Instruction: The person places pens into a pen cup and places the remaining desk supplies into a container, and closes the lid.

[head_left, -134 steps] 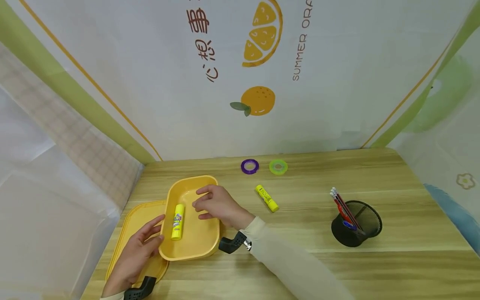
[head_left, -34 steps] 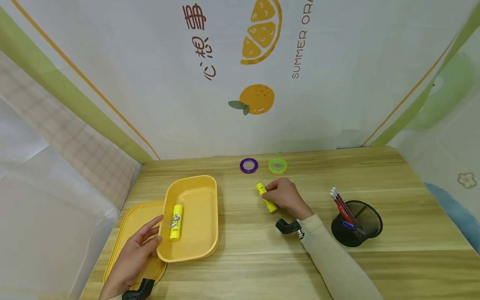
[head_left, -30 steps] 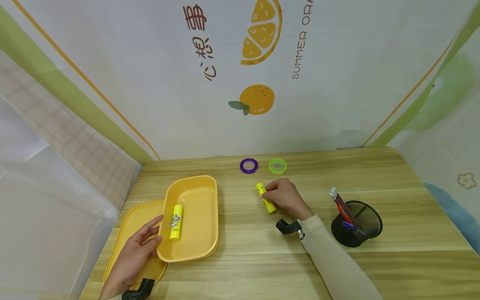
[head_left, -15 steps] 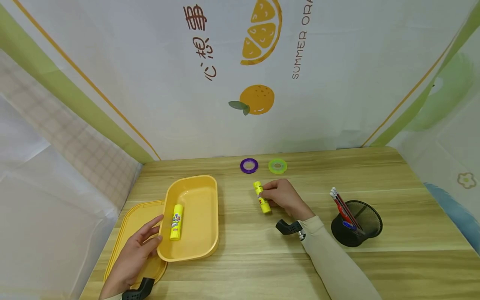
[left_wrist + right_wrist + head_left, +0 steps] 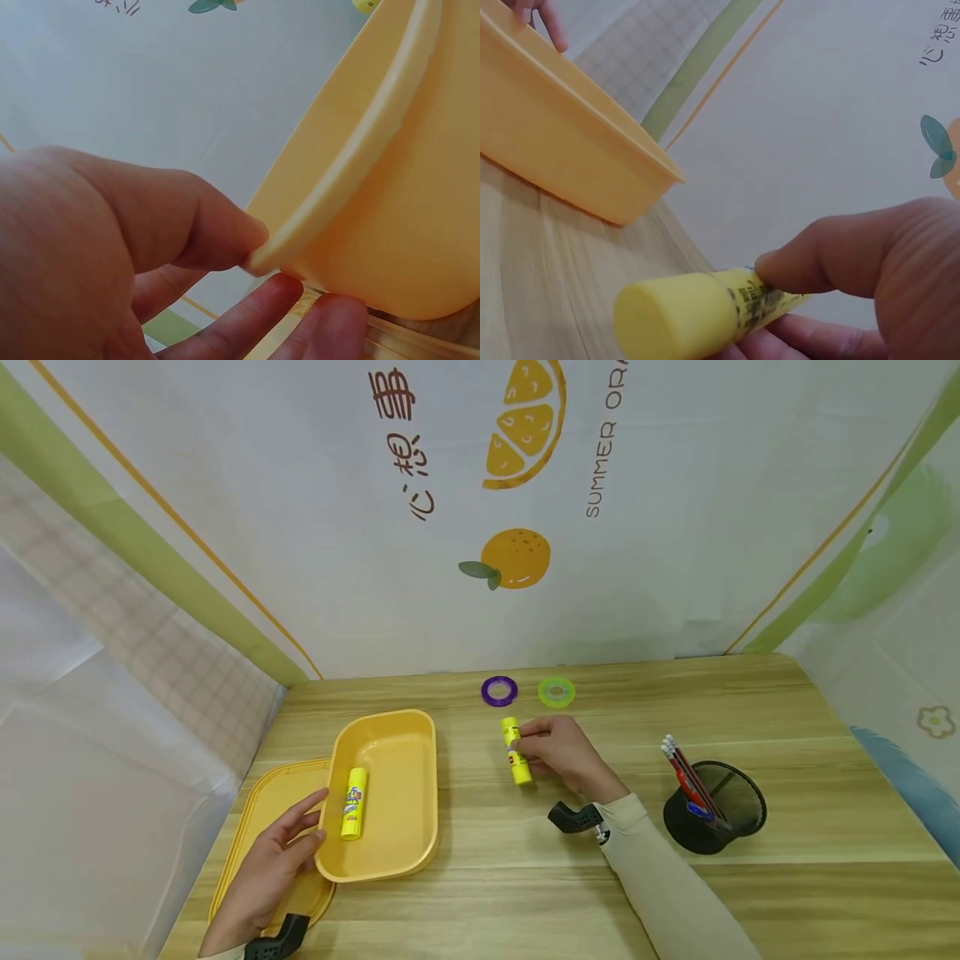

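Observation:
Between thumb and fingers, my right hand [image 5: 566, 755] holds a yellow glue stick [image 5: 516, 752] over the middle of the table. In the right wrist view, the thumb lies on the printed side of this glue stick [image 5: 682, 315]. My left hand [image 5: 272, 858] pinches the left rim of a yellow plastic box [image 5: 408, 860]. The left wrist view shows the thumb on top of the rim of the box [image 5: 360, 142] and fingers below it. Inside the box, along its left side, lies another yellow glue stick [image 5: 353, 803].
A yellow lid [image 5: 255, 810] lies partly under the box and left hand. Toward the back edge are a purple tape roll [image 5: 499, 691] and a green tape roll [image 5: 557, 692]. At right, a black mesh pen holder [image 5: 693, 831] contains several pencils and a red item.
My right hand has gone from over the box to the table's glue stick and taken hold of it. That glue stick has shifted left and turned more upright in view. The left hand stays put.

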Demonstrator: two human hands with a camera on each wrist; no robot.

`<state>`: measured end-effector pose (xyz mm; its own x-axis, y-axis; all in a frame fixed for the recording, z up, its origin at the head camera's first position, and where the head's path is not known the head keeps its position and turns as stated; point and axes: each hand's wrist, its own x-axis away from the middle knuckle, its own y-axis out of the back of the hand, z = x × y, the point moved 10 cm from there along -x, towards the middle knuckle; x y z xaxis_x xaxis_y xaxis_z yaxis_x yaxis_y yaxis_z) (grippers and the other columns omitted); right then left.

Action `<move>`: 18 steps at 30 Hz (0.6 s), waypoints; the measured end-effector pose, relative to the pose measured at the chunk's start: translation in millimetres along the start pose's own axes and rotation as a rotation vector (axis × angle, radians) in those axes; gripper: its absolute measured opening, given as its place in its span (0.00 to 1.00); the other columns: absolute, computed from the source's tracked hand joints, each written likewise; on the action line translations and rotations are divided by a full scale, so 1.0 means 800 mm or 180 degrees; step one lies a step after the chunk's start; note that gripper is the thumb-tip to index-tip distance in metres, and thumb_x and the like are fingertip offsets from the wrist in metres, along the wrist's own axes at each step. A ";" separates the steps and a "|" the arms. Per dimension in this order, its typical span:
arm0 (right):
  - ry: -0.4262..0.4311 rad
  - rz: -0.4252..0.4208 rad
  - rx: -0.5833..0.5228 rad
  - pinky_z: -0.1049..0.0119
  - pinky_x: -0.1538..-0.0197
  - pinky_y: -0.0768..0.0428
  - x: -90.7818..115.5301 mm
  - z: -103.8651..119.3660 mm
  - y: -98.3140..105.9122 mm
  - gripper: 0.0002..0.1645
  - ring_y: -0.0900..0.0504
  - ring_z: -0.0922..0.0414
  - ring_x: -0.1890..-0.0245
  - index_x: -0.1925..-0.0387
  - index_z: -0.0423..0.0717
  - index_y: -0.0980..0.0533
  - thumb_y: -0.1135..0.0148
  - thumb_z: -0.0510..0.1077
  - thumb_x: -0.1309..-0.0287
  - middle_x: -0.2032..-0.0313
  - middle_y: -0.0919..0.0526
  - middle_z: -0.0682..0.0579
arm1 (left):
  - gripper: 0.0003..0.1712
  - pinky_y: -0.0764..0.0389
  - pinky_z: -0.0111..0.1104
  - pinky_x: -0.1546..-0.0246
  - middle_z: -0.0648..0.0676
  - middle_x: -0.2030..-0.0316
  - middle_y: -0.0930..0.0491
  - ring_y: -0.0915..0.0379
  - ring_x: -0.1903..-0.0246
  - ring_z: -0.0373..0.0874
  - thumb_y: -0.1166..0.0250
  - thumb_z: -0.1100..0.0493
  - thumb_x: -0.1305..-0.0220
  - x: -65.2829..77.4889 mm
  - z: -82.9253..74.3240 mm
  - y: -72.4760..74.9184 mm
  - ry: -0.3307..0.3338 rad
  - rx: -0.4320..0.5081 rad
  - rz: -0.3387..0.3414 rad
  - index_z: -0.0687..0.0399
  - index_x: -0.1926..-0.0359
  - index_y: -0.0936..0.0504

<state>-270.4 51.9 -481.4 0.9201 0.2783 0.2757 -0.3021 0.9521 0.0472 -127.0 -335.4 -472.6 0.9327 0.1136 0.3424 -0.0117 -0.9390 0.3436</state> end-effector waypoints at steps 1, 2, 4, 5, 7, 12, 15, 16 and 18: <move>-0.0001 0.0005 -0.0029 0.57 0.54 0.10 0.000 0.001 -0.001 0.22 0.11 0.53 0.60 0.43 0.32 0.20 0.31 0.40 0.34 0.49 0.14 0.37 | 0.36 0.23 0.30 0.64 0.63 0.28 0.34 0.26 0.57 0.39 0.43 0.63 0.20 0.000 0.000 0.000 -0.0001 0.0005 0.0000 0.45 0.17 0.40; 0.0021 0.0023 -0.0034 0.56 0.53 0.10 0.001 0.003 -0.003 0.22 0.11 0.53 0.59 0.42 0.32 0.21 0.32 0.40 0.34 0.49 0.14 0.36 | 0.36 0.23 0.30 0.64 0.63 0.28 0.34 0.26 0.57 0.39 0.43 0.63 0.20 0.000 0.000 0.000 0.0002 0.0009 0.0000 0.45 0.17 0.40; 0.0056 0.0051 -0.0064 0.55 0.51 0.10 0.001 0.005 -0.007 0.23 0.11 0.52 0.57 0.41 0.31 0.22 0.32 0.39 0.33 0.47 0.15 0.36 | 0.36 0.23 0.30 0.63 0.63 0.28 0.34 0.26 0.57 0.39 0.42 0.63 0.20 0.000 0.002 0.000 0.0024 0.0008 0.0006 0.45 0.17 0.40; 0.0070 0.0068 -0.0084 0.54 0.50 0.10 0.001 0.006 -0.009 0.24 0.11 0.51 0.56 0.40 0.31 0.23 0.33 0.39 0.33 0.46 0.16 0.35 | 0.36 0.22 0.30 0.63 0.63 0.28 0.34 0.25 0.56 0.39 0.42 0.63 0.20 0.000 0.002 0.000 0.0032 0.0007 0.0009 0.45 0.17 0.41; 0.0096 0.0092 -0.0103 0.53 0.50 0.10 0.002 0.009 -0.013 0.25 0.11 0.51 0.56 0.39 0.31 0.24 0.33 0.40 0.33 0.45 0.16 0.35 | 0.36 0.22 0.30 0.63 0.63 0.27 0.34 0.25 0.56 0.39 0.42 0.63 0.20 -0.001 0.003 0.000 0.0047 0.0005 0.0013 0.44 0.17 0.41; 0.0176 0.0158 -0.0096 0.52 0.50 0.10 0.005 0.017 -0.024 0.28 0.10 0.52 0.57 0.37 0.31 0.26 0.32 0.41 0.33 0.45 0.16 0.34 | 0.36 0.23 0.30 0.63 0.63 0.27 0.35 0.26 0.56 0.40 0.43 0.63 0.20 -0.001 0.004 0.000 0.0058 -0.0008 0.0016 0.44 0.17 0.41; 0.0225 0.0189 -0.0096 0.51 0.50 0.10 0.007 0.023 -0.030 0.28 0.10 0.52 0.58 0.36 0.31 0.27 0.32 0.41 0.33 0.46 0.16 0.34 | 0.37 0.23 0.30 0.63 0.63 0.26 0.35 0.26 0.56 0.40 0.43 0.63 0.20 -0.003 0.004 0.000 0.0073 -0.0021 0.0030 0.44 0.16 0.42; 0.0231 0.0196 -0.0102 0.51 0.50 0.10 0.008 0.024 -0.032 0.28 0.10 0.52 0.59 0.36 0.31 0.27 0.32 0.41 0.33 0.46 0.16 0.35 | 0.37 0.23 0.30 0.63 0.63 0.26 0.35 0.26 0.56 0.40 0.43 0.63 0.20 -0.003 0.004 -0.001 0.0082 -0.0027 0.0035 0.43 0.16 0.42; 0.0240 0.0204 -0.0105 0.50 0.51 0.10 0.010 0.028 -0.037 0.28 0.10 0.51 0.59 0.37 0.32 0.26 0.31 0.41 0.34 0.47 0.16 0.35 | 0.37 0.22 0.30 0.63 0.63 0.26 0.36 0.26 0.56 0.40 0.43 0.63 0.20 -0.003 0.004 -0.001 0.0099 -0.0039 0.0035 0.43 0.16 0.43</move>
<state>-260.1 23.0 -459.3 0.9156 0.3465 0.2039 -0.3538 0.9353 -0.0004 -128.1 -336.4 -476.6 0.9207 0.1136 0.3732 -0.0264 -0.9363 0.3502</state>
